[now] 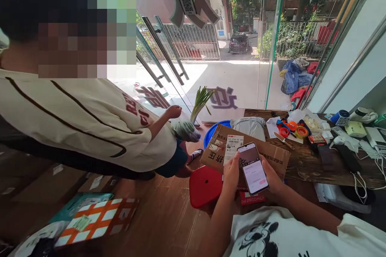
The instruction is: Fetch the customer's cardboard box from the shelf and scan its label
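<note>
A smartphone with a lit screen is tilted up in front of my body. My left hand is closed at its left edge, thumb up along the side. Around the right edge curls my right hand, its fingers partly hidden behind the phone. Directly beyond the phone lies a brown cardboard box with printed characters. A white shipping label is stuck on it, next to my left hand. Whether either hand also touches the box I cannot tell.
At left stands a person holding a bag of green vegetables. A red stool is left of my arms. Tape rolls, a knife and cables lie on the wooden table. Parcels sit at lower left, by the glass doors.
</note>
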Available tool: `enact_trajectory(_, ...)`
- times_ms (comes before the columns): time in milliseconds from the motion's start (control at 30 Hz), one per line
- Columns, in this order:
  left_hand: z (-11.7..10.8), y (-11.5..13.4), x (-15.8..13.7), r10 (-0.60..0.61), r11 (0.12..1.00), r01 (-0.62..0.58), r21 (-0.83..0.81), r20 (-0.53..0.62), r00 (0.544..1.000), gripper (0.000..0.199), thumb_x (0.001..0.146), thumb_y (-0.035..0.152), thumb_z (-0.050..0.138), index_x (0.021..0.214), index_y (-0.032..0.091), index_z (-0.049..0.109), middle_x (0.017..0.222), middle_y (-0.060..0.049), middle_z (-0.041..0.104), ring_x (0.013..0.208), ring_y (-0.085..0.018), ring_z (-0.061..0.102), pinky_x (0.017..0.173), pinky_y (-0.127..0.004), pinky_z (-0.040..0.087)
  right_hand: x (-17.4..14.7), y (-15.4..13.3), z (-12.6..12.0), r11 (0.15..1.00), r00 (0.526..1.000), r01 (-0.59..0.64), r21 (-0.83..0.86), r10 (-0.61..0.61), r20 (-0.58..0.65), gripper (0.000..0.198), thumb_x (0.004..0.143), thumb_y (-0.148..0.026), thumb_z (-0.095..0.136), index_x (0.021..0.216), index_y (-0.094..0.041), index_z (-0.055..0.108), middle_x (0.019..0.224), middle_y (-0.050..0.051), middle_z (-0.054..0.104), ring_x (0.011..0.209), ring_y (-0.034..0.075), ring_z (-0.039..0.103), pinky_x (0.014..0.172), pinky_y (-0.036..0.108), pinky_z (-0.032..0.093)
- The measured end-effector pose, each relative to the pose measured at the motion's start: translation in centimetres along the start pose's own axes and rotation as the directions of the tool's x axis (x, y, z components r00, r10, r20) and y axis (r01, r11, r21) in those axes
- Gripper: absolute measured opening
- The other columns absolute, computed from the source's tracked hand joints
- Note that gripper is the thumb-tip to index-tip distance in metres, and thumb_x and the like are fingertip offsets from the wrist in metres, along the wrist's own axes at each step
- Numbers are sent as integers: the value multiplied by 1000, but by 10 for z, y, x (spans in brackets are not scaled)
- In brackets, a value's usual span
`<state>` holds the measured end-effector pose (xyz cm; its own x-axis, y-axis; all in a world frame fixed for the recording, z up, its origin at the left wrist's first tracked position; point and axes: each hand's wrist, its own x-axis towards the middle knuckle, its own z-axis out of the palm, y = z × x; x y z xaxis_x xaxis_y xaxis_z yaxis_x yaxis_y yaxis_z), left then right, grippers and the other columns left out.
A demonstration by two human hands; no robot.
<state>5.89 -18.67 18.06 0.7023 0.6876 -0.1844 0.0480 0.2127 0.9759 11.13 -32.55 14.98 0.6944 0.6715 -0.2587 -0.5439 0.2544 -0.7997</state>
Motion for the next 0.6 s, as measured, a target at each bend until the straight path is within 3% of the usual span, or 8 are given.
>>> enact_trajectory(167, 2, 12, -3, -21, 996, 21, 87, -9, 1000, 64, 64, 82, 65, 60, 18, 68, 70, -8, 71, 74, -24, 62, 75, -36, 50, 2, 5, -7, 1000, 1000, -11, 1, 11, -21, 91, 65, -80, 79, 139, -32, 57, 117, 6, 77, 100, 28, 71, 91, 43, 53)
enact_trajectory(367, 1, 14, -2, -1, 995, 6, 95, -56, 998, 57, 66, 75, 64, 58, 18, 66, 64, -6, 67, 66, -21, 57, 66, -33, 46, 2, 3, -6, 999, 1000, 1, -36, -1, 24, 92, 68, -80, 77, 143, -33, 52, 113, 6, 77, 90, 26, 71, 84, 40, 53)
enact_trajectory(600, 1, 19, -4, -34, 993, 33, 111, 10, 999, 65, 62, 83, 68, 55, 18, 63, 56, -5, 63, 60, -21, 58, 61, -32, 45, 2, -2, -3, 995, 994, 67, -77, -60, 96, 89, 73, -81, 72, 144, -32, 51, 120, 9, 75, 103, 29, 71, 99, 46, 50)
